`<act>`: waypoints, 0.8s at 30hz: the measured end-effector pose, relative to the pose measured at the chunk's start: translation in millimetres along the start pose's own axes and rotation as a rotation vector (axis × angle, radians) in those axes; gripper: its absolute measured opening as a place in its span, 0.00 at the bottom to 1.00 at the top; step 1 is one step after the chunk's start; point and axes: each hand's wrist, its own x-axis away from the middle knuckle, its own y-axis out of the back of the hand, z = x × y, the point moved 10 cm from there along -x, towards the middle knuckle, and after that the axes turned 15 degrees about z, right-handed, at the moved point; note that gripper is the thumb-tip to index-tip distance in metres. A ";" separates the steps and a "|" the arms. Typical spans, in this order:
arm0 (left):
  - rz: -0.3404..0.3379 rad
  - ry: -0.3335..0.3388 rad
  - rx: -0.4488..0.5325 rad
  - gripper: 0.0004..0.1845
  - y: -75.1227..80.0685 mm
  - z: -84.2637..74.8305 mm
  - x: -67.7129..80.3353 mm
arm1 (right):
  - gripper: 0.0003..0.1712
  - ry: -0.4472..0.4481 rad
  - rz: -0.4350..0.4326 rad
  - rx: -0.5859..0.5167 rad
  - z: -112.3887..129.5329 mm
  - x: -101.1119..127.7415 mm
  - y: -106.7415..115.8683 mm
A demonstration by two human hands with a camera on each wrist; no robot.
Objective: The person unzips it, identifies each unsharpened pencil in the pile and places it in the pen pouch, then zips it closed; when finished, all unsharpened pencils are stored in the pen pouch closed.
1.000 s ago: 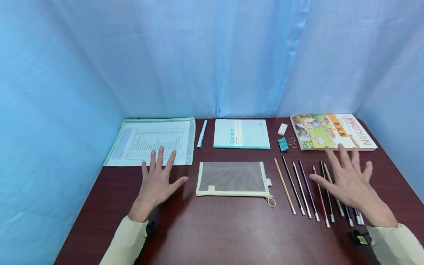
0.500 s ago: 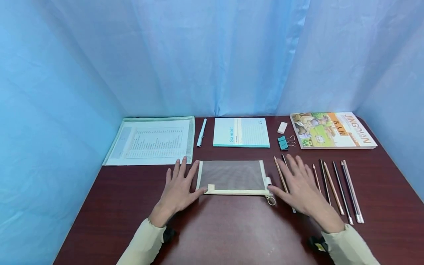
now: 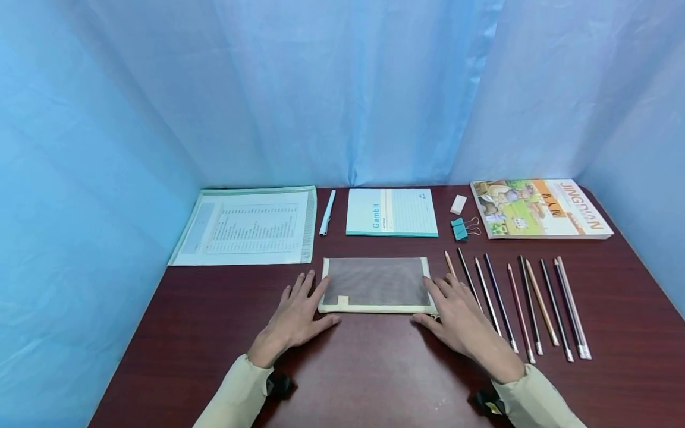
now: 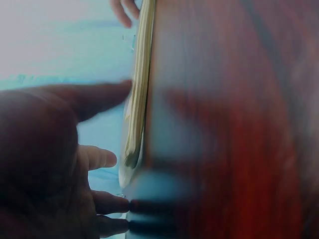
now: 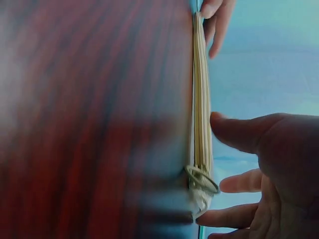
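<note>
A flat beige mesh zip pouch lies on the dark wooden table, with one hand at each short end. My left hand rests flat beside its left end, fingers straight, the index tip at the pouch's rim. My right hand lies flat at the right end, over the zipper pull, fingers spread. The left wrist view shows the pouch edge-on beside my left hand. In the right wrist view the zipper ring hangs next to my right hand.
Several pencils lie in a row right of the pouch. Along the back are a clear document folder, a pen, a Gambit notebook, an eraser, binder clips and a picture book. Blue curtains close the sides.
Both hands have slid inward from the table's sides to the pouch's two ends. The right hand left the pencils, which now show in full.
</note>
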 end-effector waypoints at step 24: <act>-0.069 -0.022 -0.097 0.32 0.2 -7.3 -2.9 | 0.20 -0.061 0.004 -0.650 -29.5 -14.2 -3.6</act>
